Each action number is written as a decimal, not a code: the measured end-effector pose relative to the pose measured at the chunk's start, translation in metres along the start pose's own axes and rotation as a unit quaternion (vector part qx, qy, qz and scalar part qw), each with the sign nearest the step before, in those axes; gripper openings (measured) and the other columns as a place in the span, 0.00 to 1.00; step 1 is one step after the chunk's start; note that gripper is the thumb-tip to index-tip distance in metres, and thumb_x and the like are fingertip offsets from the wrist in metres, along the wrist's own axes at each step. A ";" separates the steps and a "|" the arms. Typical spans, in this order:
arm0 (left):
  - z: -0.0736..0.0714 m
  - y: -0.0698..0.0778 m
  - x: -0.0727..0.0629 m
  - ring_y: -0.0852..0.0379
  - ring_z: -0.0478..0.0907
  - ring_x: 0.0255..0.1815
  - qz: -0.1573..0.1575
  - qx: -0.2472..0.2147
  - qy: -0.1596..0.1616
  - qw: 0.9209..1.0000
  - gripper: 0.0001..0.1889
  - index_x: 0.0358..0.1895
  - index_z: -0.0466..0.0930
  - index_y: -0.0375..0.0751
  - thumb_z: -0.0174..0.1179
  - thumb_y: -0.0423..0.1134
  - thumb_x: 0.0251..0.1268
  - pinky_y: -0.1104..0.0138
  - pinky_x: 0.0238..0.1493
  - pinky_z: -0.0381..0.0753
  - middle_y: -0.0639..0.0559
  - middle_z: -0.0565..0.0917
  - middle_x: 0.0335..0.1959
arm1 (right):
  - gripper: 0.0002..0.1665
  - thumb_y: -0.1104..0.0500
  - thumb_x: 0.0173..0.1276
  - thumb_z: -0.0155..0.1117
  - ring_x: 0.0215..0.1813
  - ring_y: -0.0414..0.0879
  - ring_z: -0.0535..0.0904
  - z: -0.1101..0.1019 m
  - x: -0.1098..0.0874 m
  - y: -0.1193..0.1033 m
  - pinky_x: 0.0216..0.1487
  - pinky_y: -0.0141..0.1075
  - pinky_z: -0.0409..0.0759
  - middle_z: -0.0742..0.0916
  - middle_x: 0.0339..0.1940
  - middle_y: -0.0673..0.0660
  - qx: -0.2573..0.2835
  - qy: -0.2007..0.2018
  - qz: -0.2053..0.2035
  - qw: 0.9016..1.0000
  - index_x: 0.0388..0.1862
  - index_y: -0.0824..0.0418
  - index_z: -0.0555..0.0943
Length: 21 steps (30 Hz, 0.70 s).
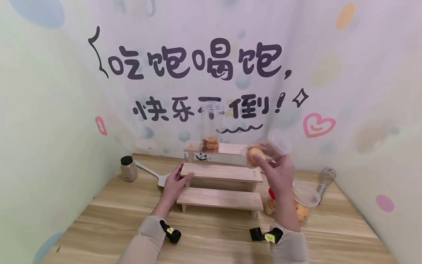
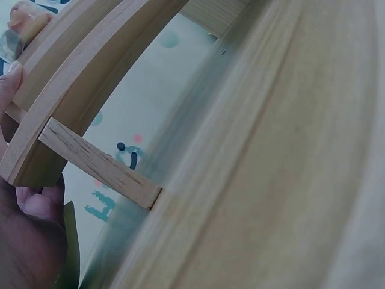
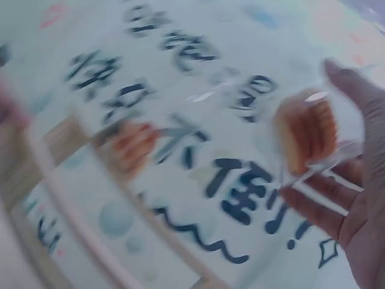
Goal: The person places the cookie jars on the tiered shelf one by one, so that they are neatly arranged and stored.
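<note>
My left hand [image 1: 173,186] grips the left end of the middle step of a three-step wooden display rack [image 1: 221,171]; in the left wrist view the thumb is above the board and fingers are beneath. My right hand [image 1: 280,175] holds a clear plastic jar [image 1: 279,143] tilted on its side in the air, right of the rack's top step. Several round cookies [image 3: 307,135] lie together at the jar's far end, blurred by motion. On the top step a second clear jar [image 1: 212,123] stands upright with cookies in its bottom.
Right of the rack, partly behind my right forearm, are containers of cookies, one a clear jar [image 1: 306,196], another with a red lid [image 1: 271,193]. A whisk [image 1: 324,181] lies behind them. At left are a black-lidded jar [image 1: 129,169] and a spatula [image 1: 150,171].
</note>
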<state>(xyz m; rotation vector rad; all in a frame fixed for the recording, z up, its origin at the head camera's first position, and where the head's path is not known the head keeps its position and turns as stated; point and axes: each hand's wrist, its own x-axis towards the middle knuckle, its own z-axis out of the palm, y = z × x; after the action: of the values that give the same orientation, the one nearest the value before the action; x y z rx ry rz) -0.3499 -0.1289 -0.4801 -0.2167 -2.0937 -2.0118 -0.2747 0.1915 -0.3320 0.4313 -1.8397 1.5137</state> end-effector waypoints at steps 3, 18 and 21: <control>-0.003 0.001 0.000 0.48 0.59 0.77 0.005 0.002 0.000 1.000 0.42 0.78 0.63 0.54 0.70 0.55 0.62 0.55 0.71 0.67 0.48 0.61 0.78 | 0.27 0.51 0.62 0.77 0.53 0.43 0.84 0.007 0.013 0.004 0.48 0.31 0.83 0.88 0.51 0.53 -0.018 0.041 0.039 0.998 0.59 0.54 0.81; -0.001 -0.001 0.002 0.51 0.63 0.75 -0.007 -0.002 -0.005 1.000 0.42 0.77 0.62 0.57 0.71 0.56 0.61 0.55 0.70 0.69 0.52 0.63 0.77 | 0.42 0.39 0.58 0.77 0.63 0.52 0.78 0.028 0.016 0.047 0.67 0.56 0.73 0.83 0.61 0.54 -0.056 0.035 0.109 0.992 0.65 0.55 0.72; 0.000 -0.001 0.002 0.52 0.63 0.75 -0.010 -0.002 -0.003 1.000 0.42 0.77 0.63 0.57 0.71 0.57 0.61 0.56 0.70 0.69 0.52 0.63 0.77 | 0.44 0.39 0.58 0.77 0.64 0.53 0.78 0.031 0.014 0.050 0.67 0.56 0.73 0.82 0.62 0.55 -0.062 0.026 0.120 0.990 0.67 0.56 0.70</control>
<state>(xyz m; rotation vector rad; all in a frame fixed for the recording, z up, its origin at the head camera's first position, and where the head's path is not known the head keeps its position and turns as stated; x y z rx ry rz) -0.3521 -0.1291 -0.4810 -0.2029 -2.1030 -2.0292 -0.3264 0.1779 -0.3595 0.1128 -1.9875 1.5402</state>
